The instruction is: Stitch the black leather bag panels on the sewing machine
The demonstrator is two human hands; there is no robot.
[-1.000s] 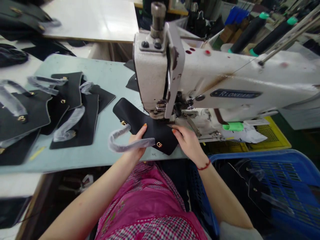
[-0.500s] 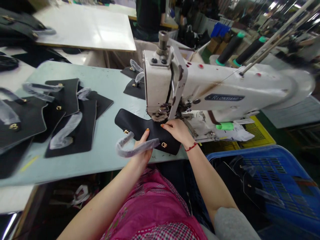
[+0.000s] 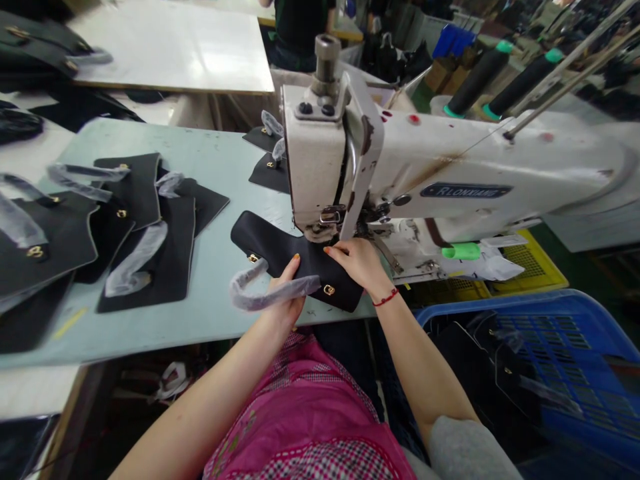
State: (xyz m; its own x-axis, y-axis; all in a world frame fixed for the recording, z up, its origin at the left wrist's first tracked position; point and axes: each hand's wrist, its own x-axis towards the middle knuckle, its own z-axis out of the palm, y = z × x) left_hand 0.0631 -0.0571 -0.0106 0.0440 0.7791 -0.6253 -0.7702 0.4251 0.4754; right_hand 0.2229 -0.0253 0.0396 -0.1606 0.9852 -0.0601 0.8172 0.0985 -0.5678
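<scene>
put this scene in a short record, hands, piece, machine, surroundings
left hand: holds the black panel, thumb on top
right hand: on the same panel, close to the machine head
panel: partly under the machine head, plastic-wrapped handle attached
sewing machine: white, plate reads RLONXIANG
tabletop: light blue-green, more black panels at left
basket: blue, black pieces inside

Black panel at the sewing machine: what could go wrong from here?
The right hand's fingertips are close under the sewing machine's head, so they could get nipped.
The plastic-wrapped handle loops across the left hand; it might snag and tug the black panel askew.
</scene>
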